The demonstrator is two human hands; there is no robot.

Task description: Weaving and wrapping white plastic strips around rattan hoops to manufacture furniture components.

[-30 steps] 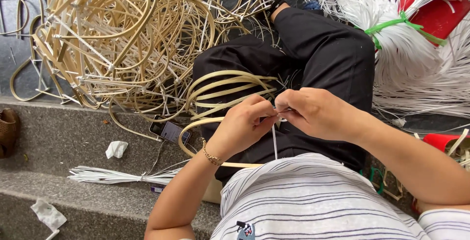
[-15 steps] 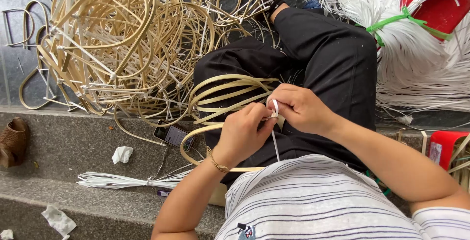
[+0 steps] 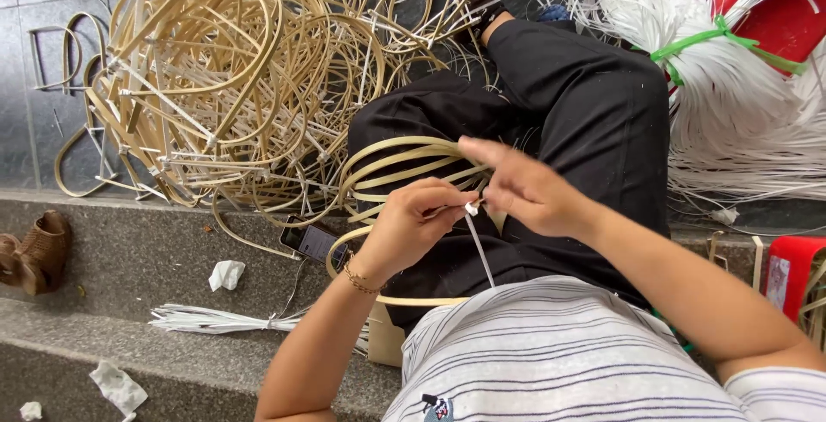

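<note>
In the head view, a thin white plastic strip [image 3: 478,248] was pinched at its upper end between the curled fingers of the left hand [image 3: 411,231], which was closed around it. From that pinch the strip's long axis ran down and slightly to the right, toward the striped shirt [image 3: 551,362]. The right hand [image 3: 527,190] was held just right of the pinch point, half open, its fingers extended leftward over the strip's top end; whether it gripped the strip could not be told. The left hand was the nearer one to the strip.

Directly beneath both hands, a bundle of curved pale-yellow bamboo hoops [image 3: 396,168] was rested on the black-trousered lap [image 3: 585,121]. Up and left of the left hand, a large tangled heap of tied bamboo frames [image 3: 232,86] was piled. Up and right of the right hand, a sheaf of white strips bound with green cord [image 3: 731,104] was laid. No containers with visible contents were seen.
</note>
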